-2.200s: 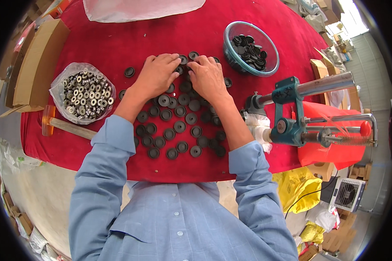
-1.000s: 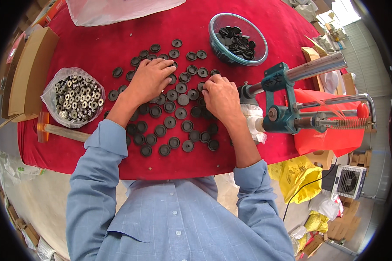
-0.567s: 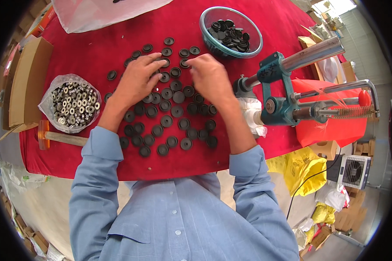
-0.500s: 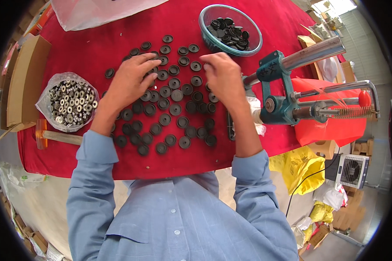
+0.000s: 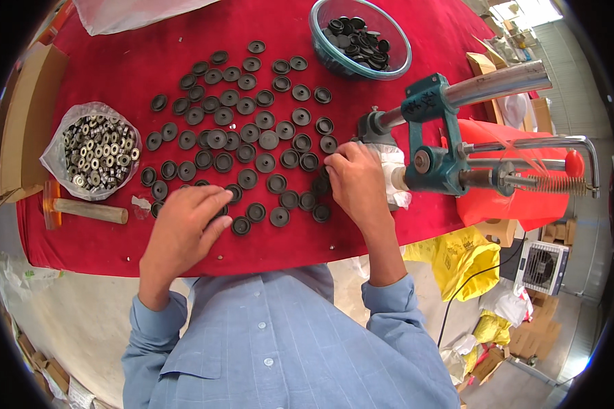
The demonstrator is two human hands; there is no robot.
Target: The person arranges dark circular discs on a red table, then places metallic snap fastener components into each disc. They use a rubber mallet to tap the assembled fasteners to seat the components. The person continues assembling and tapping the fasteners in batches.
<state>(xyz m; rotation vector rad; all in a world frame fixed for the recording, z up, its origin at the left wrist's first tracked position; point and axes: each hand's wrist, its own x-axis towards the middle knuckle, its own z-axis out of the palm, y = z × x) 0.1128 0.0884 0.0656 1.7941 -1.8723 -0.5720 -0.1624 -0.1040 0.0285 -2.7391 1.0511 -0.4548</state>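
Note:
Many black round discs with raised rims lie spread over the red cloth; most show a small centre stub. My left hand is low over the discs at the near left, thumb apart from its bent fingers and no disc held in them. Some discs there are partly covered by it. At the right edge of the spread, my right hand rests with fingers curved downward beside a few discs, its fingertips at or against them. I see nothing gripped in it.
A bag of small metal bearings sits left, near a wooden-handled hammer and a cardboard box. Farther back is a clear bowl of black discs. A green hand press stands right, with red plastic behind it.
Both hands have come nearer to me: the left from the far discs to the near left, the right down to the right edge. Some discs are now more spread out.

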